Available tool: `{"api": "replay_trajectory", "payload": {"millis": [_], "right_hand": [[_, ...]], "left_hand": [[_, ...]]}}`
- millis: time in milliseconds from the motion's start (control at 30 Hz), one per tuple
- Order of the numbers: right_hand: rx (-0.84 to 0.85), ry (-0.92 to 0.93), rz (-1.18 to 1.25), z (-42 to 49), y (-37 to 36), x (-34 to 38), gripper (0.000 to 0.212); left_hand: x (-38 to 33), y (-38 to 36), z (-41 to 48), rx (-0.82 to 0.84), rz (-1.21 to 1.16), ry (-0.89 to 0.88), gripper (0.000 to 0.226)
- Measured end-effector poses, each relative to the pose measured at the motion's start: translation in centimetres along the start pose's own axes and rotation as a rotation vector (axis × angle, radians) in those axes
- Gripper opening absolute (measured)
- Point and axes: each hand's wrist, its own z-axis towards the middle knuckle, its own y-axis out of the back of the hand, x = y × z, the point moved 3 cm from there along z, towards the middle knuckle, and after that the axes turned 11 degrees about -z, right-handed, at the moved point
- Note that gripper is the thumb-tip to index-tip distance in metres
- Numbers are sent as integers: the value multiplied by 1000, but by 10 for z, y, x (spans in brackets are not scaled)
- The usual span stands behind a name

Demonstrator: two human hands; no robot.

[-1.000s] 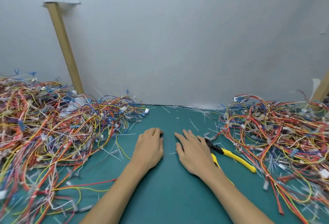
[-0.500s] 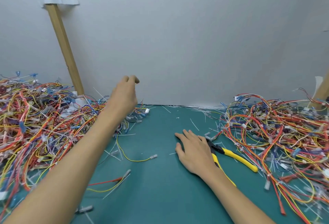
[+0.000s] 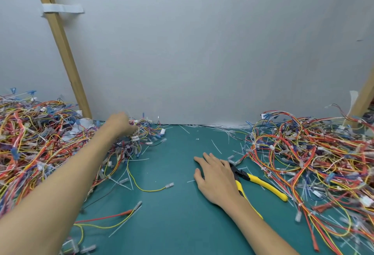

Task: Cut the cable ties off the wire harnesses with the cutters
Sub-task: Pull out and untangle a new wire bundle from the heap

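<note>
Yellow-handled cutters (image 3: 263, 184) lie on the green mat (image 3: 172, 224), black jaws pointing to the far left. My right hand (image 3: 214, 175) rests flat on the mat just left of them, fingers straight, its edge against the jaws. My left hand (image 3: 119, 125) reaches out to the far right end of the left pile of wire harnesses (image 3: 40, 143). Its fingers dip into the wires and are blurred, so any grip is unclear. A second pile of harnesses (image 3: 303, 153) with white cable ties lies to the right.
Loose yellow and red wires (image 3: 149, 190) and cut white tie ends are scattered on the mat. A grey wall (image 3: 202, 52) closes the back, with a taped wooden strut (image 3: 66, 52) leaning at the left and another (image 3: 364, 101) at the right.
My left hand lifted off the mat, swung up and left, and has now dropped onto the left pile. My right hand stayed flat beside the cutters.
</note>
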Motion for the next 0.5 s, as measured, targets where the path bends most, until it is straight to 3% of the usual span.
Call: {"api": "replay_trajectory", "payload": {"millis": [100,167,233,300,333,433,500], "right_hand": [[2,1,3,0,0,0,46],[-4,1,0,-1,0,-1,46],[-19,2,-13,-1,-1,-1,46],[-23,4,-12,0,-1,-1,47],[-21,2,-8,1,-1,-1,47],[-11,1,3,0,0,-1,47],[-17,1,2,0,0,-1,46]], "left_hand": [[-21,22,0,-2,292,-69,26],[-40,47,3,-184,336,-135,25],[-60,78,4,-474,194,-224,24],[-72,102,0,-722,-120,-317,23],[-77,109,0,-720,-217,-350,23],[-95,109,1,-398,-118,-366,21],[-103,108,-2,-451,-129,-409,16]]}}
